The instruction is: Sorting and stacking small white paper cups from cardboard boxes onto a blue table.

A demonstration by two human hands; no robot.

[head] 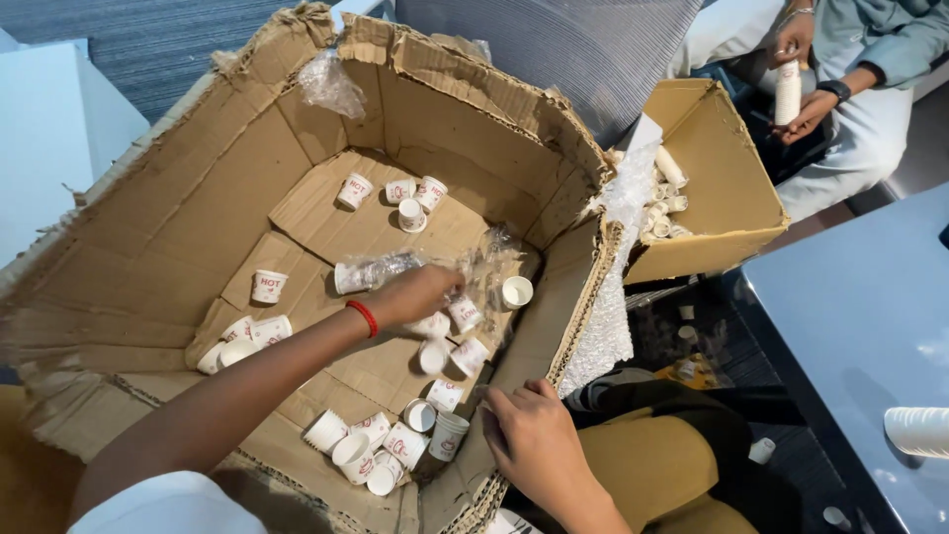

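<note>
Cardboard box (pixel 198 198) is holding scattered paper cups (pixel 376 445); left hand (pixel 420 295) is closing on plastic wrap (pixel 489 262), right hand (pixel 534 440) is gripping the box edge.

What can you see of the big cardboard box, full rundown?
The big cardboard box is brown corrugated board, torn and ragged at its rims, flaps splayed open. Small white paper cups with red print lie scattered inside among clear plastic wrap. The left hand reaches in; the right hand grips its near wall.
</note>
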